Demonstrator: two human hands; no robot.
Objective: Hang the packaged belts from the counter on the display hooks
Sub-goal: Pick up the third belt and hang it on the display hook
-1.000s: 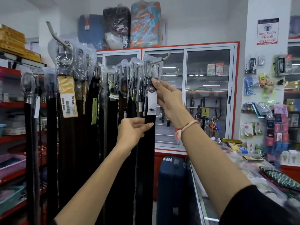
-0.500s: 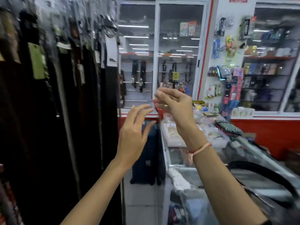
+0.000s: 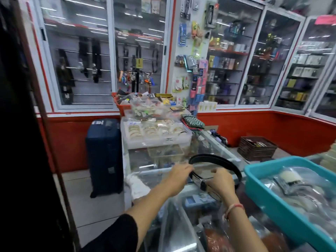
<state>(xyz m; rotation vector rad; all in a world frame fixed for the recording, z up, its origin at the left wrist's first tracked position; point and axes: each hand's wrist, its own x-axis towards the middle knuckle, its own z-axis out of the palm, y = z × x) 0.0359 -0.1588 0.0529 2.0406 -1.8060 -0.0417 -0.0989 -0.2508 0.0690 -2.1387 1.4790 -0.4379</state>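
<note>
A black packaged belt [image 3: 216,166] lay curled in a loose loop on the glass counter [image 3: 181,171], just left of the teal bin [image 3: 272,193]. Its clear wrapping showed near the loop's front.

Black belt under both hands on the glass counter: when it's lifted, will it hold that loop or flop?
The black belt will probably sag: it lies in a loose curved loop, so it looks flexible. Its clear wrapper, glinting near the right hand, may be slippery. Lifted from one end by the left hand, the free end would likely swing over the glass counter.
</note>
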